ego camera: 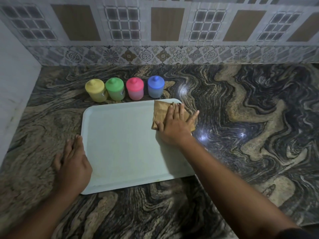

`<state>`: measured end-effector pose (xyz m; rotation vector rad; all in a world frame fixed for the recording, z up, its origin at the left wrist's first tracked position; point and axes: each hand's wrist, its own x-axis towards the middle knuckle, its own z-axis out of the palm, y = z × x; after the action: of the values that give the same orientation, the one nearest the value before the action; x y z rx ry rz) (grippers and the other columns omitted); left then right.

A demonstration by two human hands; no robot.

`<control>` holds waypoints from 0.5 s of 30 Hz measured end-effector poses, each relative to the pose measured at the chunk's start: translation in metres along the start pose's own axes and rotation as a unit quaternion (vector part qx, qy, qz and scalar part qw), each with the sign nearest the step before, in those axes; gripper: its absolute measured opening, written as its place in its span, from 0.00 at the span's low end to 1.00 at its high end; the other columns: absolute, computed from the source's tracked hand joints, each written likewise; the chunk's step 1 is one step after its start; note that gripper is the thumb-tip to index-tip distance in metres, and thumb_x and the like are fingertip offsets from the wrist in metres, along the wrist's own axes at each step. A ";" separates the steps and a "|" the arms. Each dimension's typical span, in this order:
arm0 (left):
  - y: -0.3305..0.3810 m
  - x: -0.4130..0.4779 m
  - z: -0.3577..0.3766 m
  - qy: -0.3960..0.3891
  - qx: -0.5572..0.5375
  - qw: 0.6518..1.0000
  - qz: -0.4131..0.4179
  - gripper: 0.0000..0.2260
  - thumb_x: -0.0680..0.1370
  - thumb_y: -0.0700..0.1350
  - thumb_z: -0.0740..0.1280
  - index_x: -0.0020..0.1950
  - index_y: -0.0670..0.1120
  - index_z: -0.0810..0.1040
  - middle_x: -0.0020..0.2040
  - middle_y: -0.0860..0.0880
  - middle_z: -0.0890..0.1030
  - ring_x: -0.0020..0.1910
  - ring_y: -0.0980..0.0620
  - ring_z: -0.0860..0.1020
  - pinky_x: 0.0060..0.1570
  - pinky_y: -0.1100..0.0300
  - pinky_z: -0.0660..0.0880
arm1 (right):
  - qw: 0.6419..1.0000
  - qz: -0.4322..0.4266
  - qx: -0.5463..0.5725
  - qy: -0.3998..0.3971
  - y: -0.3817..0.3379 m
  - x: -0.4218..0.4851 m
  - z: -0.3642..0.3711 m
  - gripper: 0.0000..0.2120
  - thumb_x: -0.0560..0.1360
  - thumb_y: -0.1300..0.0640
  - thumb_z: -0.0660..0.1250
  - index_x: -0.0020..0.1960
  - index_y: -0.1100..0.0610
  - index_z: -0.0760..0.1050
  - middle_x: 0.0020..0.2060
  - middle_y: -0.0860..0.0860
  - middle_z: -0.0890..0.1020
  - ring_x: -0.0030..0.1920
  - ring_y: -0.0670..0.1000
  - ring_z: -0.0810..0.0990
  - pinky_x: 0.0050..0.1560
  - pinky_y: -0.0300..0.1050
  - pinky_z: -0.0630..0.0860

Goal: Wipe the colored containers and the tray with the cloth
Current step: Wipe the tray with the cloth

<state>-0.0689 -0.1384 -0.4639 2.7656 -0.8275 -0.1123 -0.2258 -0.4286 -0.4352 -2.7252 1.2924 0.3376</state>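
Note:
A pale rectangular tray (pixel 124 144) lies flat on the marbled counter. My right hand (pixel 174 125) presses a brown cloth (pixel 160 109) onto the tray's far right corner with straight, spread fingers. Along the tray's left edge my left hand (pixel 73 161) lies flat, fingers straight and touching the rim. Behind the tray stand several lidded containers in a row: yellow (pixel 95 90), green (pixel 115 88), pink (pixel 135 87) and blue (pixel 155 86).
The dark swirled stone counter (pixel 241 118) stretches right and toward me. A tiled wall (pixel 155 31) closes the back, and a white wall (pixel 15 83) closes the left side. Bright light glints on the counter right of the tray.

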 end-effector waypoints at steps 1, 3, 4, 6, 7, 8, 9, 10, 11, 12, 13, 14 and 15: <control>0.001 0.000 0.000 -0.001 0.000 1.000 -0.002 0.26 0.80 0.36 0.56 0.79 0.44 0.59 0.79 0.45 0.62 0.80 0.49 0.55 0.74 0.43 0.51 | 1.000 -0.001 0.010 0.003 -0.003 -0.006 0.002 0.41 0.80 0.34 0.41 0.81 0.62 0.42 0.81 0.60 0.44 0.80 0.59 0.35 0.66 0.79 0.29; 0.003 -0.001 -0.001 -0.002 -0.003 1.000 -0.005 0.26 0.81 0.36 0.56 0.79 0.44 0.59 0.79 0.46 0.61 0.80 0.49 0.54 0.74 0.44 0.50 | 0.999 -0.015 0.037 0.002 -0.009 -0.020 0.011 0.40 0.81 0.36 0.43 0.81 0.63 0.40 0.80 0.62 0.42 0.80 0.61 0.35 0.71 0.74 0.30; 0.003 -0.001 -0.001 -0.002 -0.004 1.000 -0.006 0.26 0.81 0.36 0.56 0.79 0.45 0.59 0.80 0.46 0.61 0.80 0.49 0.54 0.74 0.44 0.50 | 0.998 -0.029 0.051 0.004 -0.010 -0.027 0.016 0.40 0.81 0.36 0.42 0.81 0.62 0.39 0.80 0.63 0.41 0.80 0.61 0.35 0.73 0.71 0.32; 0.003 -0.001 -0.001 -0.003 -0.003 1.000 -0.006 0.26 0.81 0.36 0.55 0.79 0.45 0.58 0.80 0.46 0.60 0.80 0.49 0.54 0.74 0.44 0.50 | 0.995 -0.065 0.072 0.021 -0.010 -0.037 0.025 0.41 0.79 0.35 0.39 0.81 0.62 0.40 0.80 0.63 0.40 0.80 0.61 0.35 0.76 0.68 0.34; 0.003 0.000 -0.001 -0.004 -0.001 1.000 -0.005 0.26 0.81 0.36 0.55 0.80 0.45 0.58 0.80 0.46 0.60 0.80 0.49 0.54 0.74 0.44 0.50 | 0.993 -0.081 0.079 0.030 -0.007 -0.039 0.028 0.42 0.78 0.34 0.39 0.81 0.62 0.41 0.80 0.63 0.41 0.80 0.62 0.36 0.77 0.66 0.36; 0.003 -0.001 -0.002 -0.005 0.000 1.000 -0.005 0.26 0.81 0.36 0.55 0.80 0.45 0.57 0.80 0.46 0.60 0.80 0.50 0.53 0.74 0.44 0.50 | 0.991 -0.092 0.085 0.041 -0.004 -0.040 0.030 0.42 0.78 0.34 0.40 0.81 0.62 0.42 0.80 0.64 0.42 0.80 0.62 0.37 0.78 0.66 0.38; 0.003 0.000 -0.002 -0.006 -0.002 1.000 -0.005 0.26 0.81 0.36 0.56 0.80 0.45 0.57 0.80 0.46 0.60 0.80 0.50 0.53 0.74 0.44 0.49 | 0.990 -0.095 0.092 0.057 0.000 -0.040 0.032 0.42 0.79 0.35 0.42 0.81 0.62 0.44 0.80 0.65 0.43 0.80 0.63 0.39 0.78 0.65 0.40; 0.003 0.000 -0.002 -0.005 -0.005 1.000 -0.005 0.27 0.81 0.36 0.56 0.80 0.45 0.57 0.80 0.46 0.60 0.80 0.50 0.53 0.74 0.44 0.49 | 0.988 -0.091 0.105 0.072 0.002 -0.041 0.033 0.41 0.79 0.35 0.45 0.81 0.63 0.46 0.79 0.66 0.45 0.80 0.65 0.41 0.78 0.65 0.42; 0.003 0.000 -0.002 -0.004 -0.007 1.000 -0.007 0.27 0.81 0.36 0.56 0.80 0.45 0.57 0.80 0.46 0.60 0.80 0.50 0.53 0.74 0.43 0.49 | 0.986 -0.080 0.119 0.087 0.001 -0.043 0.033 0.40 0.80 0.36 0.48 0.81 0.63 0.49 0.79 0.69 0.47 0.80 0.67 0.44 0.79 0.64 0.42; 0.002 0.000 -0.001 -0.004 -0.007 1.000 -0.008 0.27 0.81 0.36 0.56 0.80 0.45 0.57 0.80 0.46 0.60 0.80 0.50 0.53 0.74 0.43 0.49 | 0.984 -0.068 0.129 0.098 -0.001 -0.045 0.034 0.38 0.80 0.38 0.49 0.80 0.63 0.52 0.78 0.71 0.49 0.79 0.69 0.46 0.78 0.64 0.43; 0.001 0.000 -0.001 -0.005 -0.005 1.000 -0.008 0.27 0.81 0.36 0.56 0.80 0.46 0.57 0.80 0.46 0.60 0.80 0.50 0.53 0.74 0.43 0.49 | 0.985 -0.059 0.127 0.101 -0.004 -0.047 0.036 0.37 0.80 0.40 0.48 0.80 0.64 0.55 0.77 0.72 0.52 0.79 0.71 0.47 0.77 0.64 0.43; 0.001 0.000 -0.001 -0.006 -0.003 1.000 -0.007 0.27 0.81 0.37 0.56 0.80 0.46 0.56 0.80 0.47 0.59 0.80 0.51 0.52 0.74 0.43 0.49 | 0.987 -0.053 0.115 0.099 -0.007 -0.049 0.038 0.35 0.81 0.41 0.47 0.79 0.64 0.57 0.77 0.72 0.54 0.78 0.72 0.48 0.77 0.65 0.43; 0.000 0.000 -0.002 -0.008 -0.002 1.000 -0.006 0.27 0.81 0.37 0.56 0.80 0.46 0.56 0.80 0.47 0.59 0.80 0.51 0.52 0.74 0.43 0.49 | 0.989 -0.050 0.104 0.090 -0.009 -0.048 0.039 0.34 0.81 0.43 0.46 0.79 0.64 0.58 0.77 0.71 0.54 0.78 0.71 0.48 0.77 0.65 0.43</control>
<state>-0.0688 -0.1379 -0.4623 2.7701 -0.8129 -0.1384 -0.2548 -0.3795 -0.4616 -2.6776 1.1508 -0.0525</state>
